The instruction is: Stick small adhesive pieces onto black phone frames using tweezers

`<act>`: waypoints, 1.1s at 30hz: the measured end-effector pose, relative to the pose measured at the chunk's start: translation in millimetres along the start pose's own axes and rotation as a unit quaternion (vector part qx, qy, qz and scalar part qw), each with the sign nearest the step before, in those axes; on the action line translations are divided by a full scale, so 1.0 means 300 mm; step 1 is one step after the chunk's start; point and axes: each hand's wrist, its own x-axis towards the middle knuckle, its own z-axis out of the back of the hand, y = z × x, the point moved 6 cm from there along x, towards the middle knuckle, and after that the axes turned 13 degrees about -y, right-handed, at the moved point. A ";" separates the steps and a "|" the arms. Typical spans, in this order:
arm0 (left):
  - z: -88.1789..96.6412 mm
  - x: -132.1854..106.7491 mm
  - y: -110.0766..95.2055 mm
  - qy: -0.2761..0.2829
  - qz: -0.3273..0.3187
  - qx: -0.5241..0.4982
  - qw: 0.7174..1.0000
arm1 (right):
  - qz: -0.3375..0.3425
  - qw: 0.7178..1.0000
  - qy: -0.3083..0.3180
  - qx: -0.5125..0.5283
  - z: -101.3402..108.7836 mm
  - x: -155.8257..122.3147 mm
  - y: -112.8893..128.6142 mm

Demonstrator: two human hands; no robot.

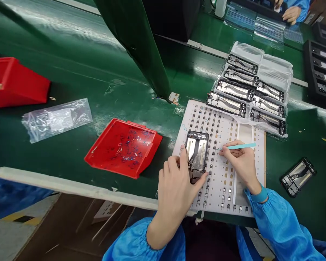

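My left hand (176,181) grips an opened phone frame (197,150) by its edges, thumb at the lower right and fingers along the left side. The frame lies on a white board (220,197) set with rows of small dark parts. In my right hand (240,163) is a pair of light-blue tweezers (241,146), pinched between thumb and fingers. Their tip points left, close to the small parts just right of the phone frame. Whether the tip holds a part is too small to tell.
Several phone frames (229,103) lie in a white padded tray (277,67) over the board's far end. Another phone frame (299,177) rests at right. Leftward are a red scrap bin (100,163), a plastic bag (58,119) and another red bin (29,83). A green post (141,47) stands behind. A co-worker's hands (291,14) show at top right.
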 end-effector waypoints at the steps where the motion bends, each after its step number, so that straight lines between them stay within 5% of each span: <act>1: 0.002 -0.001 0.002 0.002 0.001 -0.004 1.000 | 0.003 1.000 0.002 -0.004 0.000 -0.001 0.002; 8: 0.042 0.067 0.004 -0.053 -0.019 -0.120 0.991 | 0.014 1.000 0.002 0.013 -0.003 -0.004 0.010; 15: 0.024 0.172 -0.050 -0.058 -0.085 -0.368 0.924 | 0.017 0.997 0.002 0.072 0.015 -0.024 0.067; 21: 0.055 0.193 -0.070 -0.067 -0.120 -0.429 0.893 | 0.015 0.995 0.046 0.085 0.022 -0.066 0.127; 27: 0.067 0.189 -0.055 -0.053 -0.083 -0.463 0.881 | 0.034 0.994 0.049 0.089 0.013 -0.085 0.153; 33: 0.042 0.177 -0.025 -0.025 0.027 -0.499 0.866 | 0.130 0.989 0.009 0.070 0.004 -0.126 0.183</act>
